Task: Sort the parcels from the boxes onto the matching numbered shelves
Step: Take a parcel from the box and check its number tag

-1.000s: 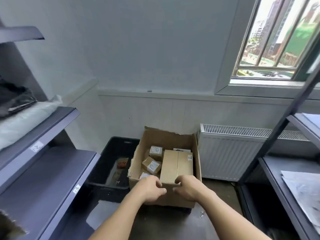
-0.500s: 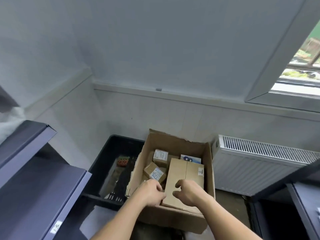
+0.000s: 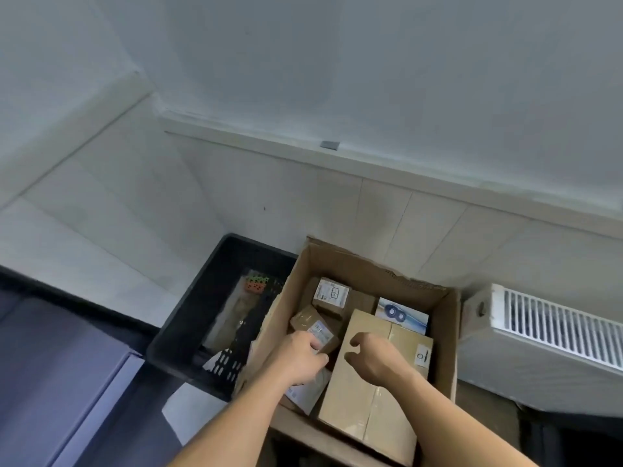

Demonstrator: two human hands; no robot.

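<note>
Box open, brown cardboard. Inside: left hand pinches small parcel, white label up; right hand half-curled, holding nothing, over big taped parcel. Beyond right hand, white-blue parcel. Left of left hand, black crate, grey shelf. Right of right hand, white radiator. Tiled wall behind.

floor, seen in the room corner | cardboard box set on it against the back wall | black crate placed just beside the box, on its left | white sheet laid flat at the crate's near corner | grey shelf seen at the left edge
</note>
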